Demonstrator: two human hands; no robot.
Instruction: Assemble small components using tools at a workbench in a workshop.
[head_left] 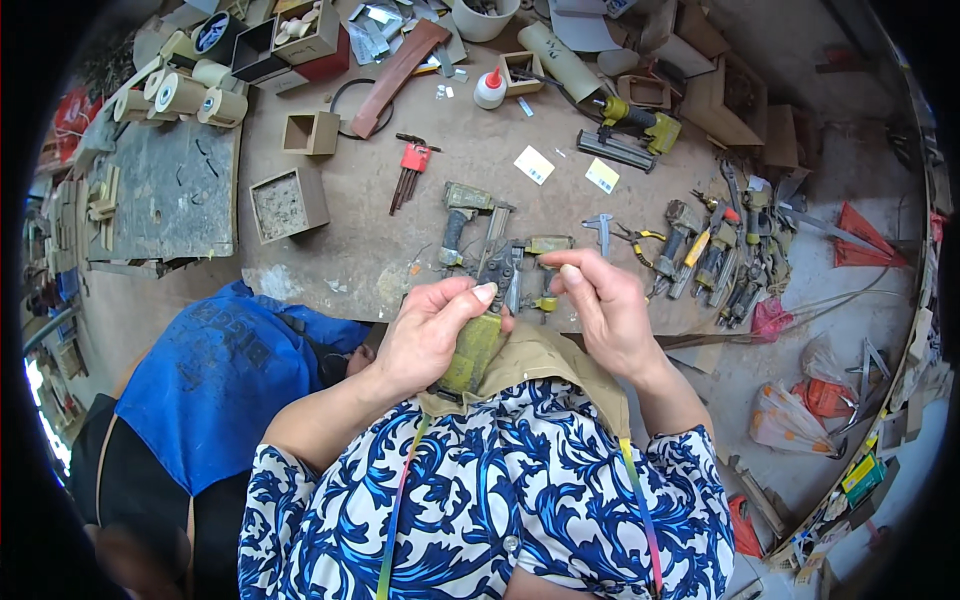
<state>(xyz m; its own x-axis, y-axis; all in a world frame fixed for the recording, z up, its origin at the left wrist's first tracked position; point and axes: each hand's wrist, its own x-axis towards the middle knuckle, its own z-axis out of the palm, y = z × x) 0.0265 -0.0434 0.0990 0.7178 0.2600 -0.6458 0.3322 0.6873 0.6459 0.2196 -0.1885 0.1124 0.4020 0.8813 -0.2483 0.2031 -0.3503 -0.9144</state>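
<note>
Worn green nail gun [472,352] gripped by left hand [432,335] at near workbench [350,250] edge; right hand [602,305] fingers pinched, contents indiscernible. Slip risk: gun dropped onto tools below.

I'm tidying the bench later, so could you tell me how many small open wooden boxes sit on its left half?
2: one wooden box near the rolls of tape, and a larger wooden box nearer, beside the grey slab. More may hide in the clutter.
</note>
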